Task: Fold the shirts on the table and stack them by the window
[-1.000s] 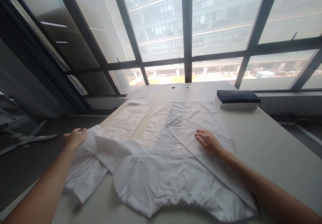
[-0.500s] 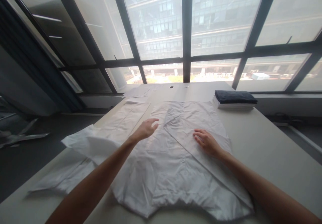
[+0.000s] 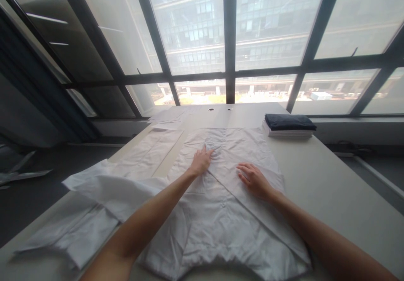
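Note:
A white long-sleeved shirt lies spread and wrinkled on the white table. One sleeve is laid diagonally over its body, and other white cloth spreads out to the left. My left hand rests on the shirt near the upper end of that diagonal sleeve, its fingers stretched out against the fabric. To its right, my right hand lies flat on the sleeve side of the shirt, fingers loosely apart. Neither hand visibly lifts any cloth.
At the back right of the table sits a folded stack with dark cloth on top of white layers. White sheets lie at the far left. Large windows stand behind the table, and a dark curtain hangs at the left.
My left hand has moved right and forward, from above the shirt's left part onto the upper end of the diagonal sleeve. The right hand stays at nearly the same spot on the shirt.

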A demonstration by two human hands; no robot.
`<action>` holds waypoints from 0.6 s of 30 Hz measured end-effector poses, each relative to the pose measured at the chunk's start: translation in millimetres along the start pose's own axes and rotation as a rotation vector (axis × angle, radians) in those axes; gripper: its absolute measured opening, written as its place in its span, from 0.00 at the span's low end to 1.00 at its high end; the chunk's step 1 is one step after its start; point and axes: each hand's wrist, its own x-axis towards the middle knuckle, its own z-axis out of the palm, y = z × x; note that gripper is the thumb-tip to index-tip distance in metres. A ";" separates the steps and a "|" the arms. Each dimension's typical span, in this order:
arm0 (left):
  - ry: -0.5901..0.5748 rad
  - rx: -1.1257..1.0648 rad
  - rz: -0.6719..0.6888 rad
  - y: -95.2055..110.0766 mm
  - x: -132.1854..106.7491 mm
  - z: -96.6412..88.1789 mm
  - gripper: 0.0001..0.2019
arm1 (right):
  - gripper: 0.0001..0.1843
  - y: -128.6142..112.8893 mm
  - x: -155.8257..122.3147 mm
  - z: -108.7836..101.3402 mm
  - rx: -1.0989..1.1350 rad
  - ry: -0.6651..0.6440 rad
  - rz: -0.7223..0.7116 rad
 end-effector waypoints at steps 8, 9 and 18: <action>0.091 -0.129 0.328 74.4 -19.4 -10.9 0.32 | 0.30 4.0 4.1 0.8 0.324 0.089 0.082; 0.083 -0.157 0.400 88.8 -25.6 -9.6 0.32 | 0.33 3.2 4.8 -0.7 0.424 0.101 0.092; -0.177 -0.253 0.841 149.3 -74.0 -12.5 0.20 | 0.43 -0.8 3.4 -33.3 0.983 0.143 0.460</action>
